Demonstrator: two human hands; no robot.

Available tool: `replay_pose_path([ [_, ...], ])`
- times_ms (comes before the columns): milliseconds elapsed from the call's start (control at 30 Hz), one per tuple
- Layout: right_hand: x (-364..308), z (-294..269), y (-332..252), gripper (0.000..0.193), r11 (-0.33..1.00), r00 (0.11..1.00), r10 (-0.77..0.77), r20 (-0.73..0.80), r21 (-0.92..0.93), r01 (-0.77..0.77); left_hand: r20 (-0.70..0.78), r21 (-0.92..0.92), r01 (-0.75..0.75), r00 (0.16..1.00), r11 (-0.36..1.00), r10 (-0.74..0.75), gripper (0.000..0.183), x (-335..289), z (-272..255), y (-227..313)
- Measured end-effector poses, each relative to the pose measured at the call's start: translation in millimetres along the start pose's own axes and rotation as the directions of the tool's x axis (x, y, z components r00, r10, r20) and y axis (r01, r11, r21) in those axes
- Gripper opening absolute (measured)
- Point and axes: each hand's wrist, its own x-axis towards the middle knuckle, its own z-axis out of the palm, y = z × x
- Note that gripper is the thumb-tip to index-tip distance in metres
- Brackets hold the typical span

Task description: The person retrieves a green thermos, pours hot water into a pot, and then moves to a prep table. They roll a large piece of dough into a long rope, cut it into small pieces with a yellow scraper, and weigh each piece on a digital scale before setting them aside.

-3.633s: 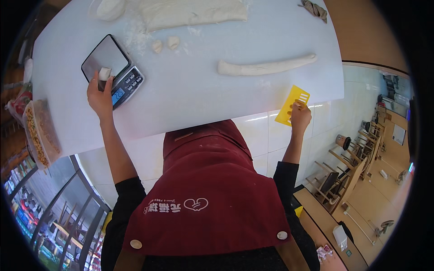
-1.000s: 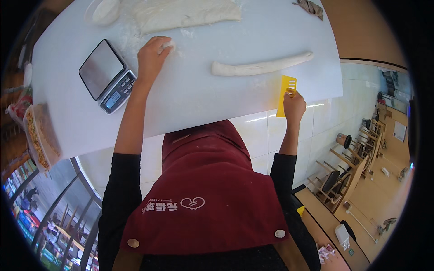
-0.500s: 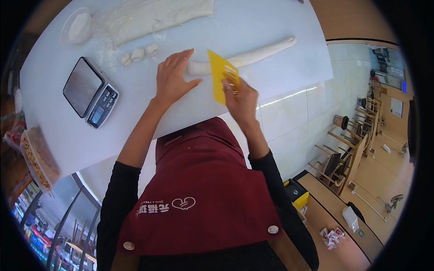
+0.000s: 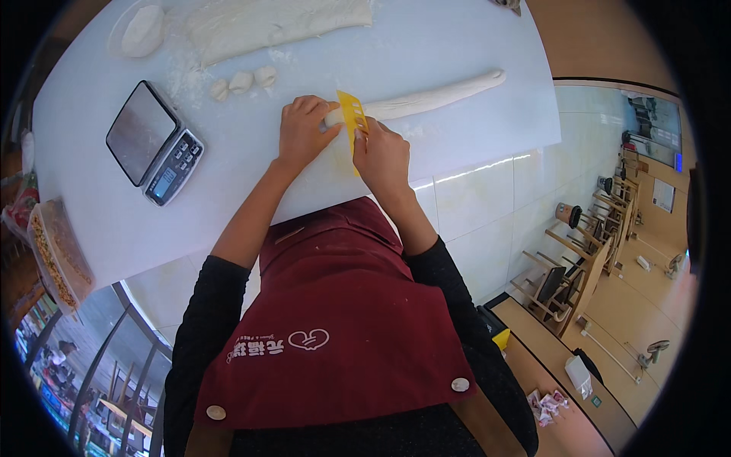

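A long rope of dough (image 4: 434, 99) lies across the white worktop, its left end under my hands. My right hand (image 4: 383, 156) grips a yellow dough scraper (image 4: 352, 114), standing on edge across the rope near that end. Just left of the blade, my left hand (image 4: 303, 131) has its fingers and thumb around the short end of the dough. Three small dough pieces (image 4: 241, 81) sit in a row beyond my left hand. To the left, a digital scale (image 4: 156, 145) has a bare metal plate and a lit display.
A wide slab of dough (image 4: 274, 27) lies at the far side on the floured worktop (image 4: 464, 129). A dough ball (image 4: 143, 32) rests in a clear bowl at the far left. A bag of crumbly filling (image 4: 57, 255) hangs by the left edge. Stools (image 4: 552, 286) stand off right.
The scraper has moved left and now meets the dough rope near its end. My left hand has shifted right and closed around that end. The whole view has shifted slightly.
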Motion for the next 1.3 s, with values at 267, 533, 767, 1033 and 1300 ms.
replay_pose_path([
  [267,24,6,-7,0.018,0.973,0.984,0.084,0.157,-0.225,-0.048,0.021,0.007,-0.005,1.000,1.000,0.005,0.029,0,2,0],
  [533,19,-23,40,0.022,0.649,0.932,0.308,0.189,0.675,-0.351,-0.449,0.186,0.327,0.867,0.926,-0.216,0.037,-26,-117,-51],
  [767,-19,-32,60,0.023,0.486,0.850,0.519,0.089,0.787,-0.379,-0.580,0.224,0.611,0.709,0.759,-0.400,0.030,-81,-210,-107],
  [1033,-34,-51,78,0.024,0.582,0.819,0.570,-0.068,0.737,-0.344,-0.641,-0.030,0.599,0.603,0.800,-0.475,0.030,-101,-234,-109],
  [1300,-75,-60,94,0.025,0.492,0.677,0.729,-0.102,0.765,-0.415,-0.605,-0.087,0.557,0.630,0.826,-0.488,0.027,-110,-239,-129],
])
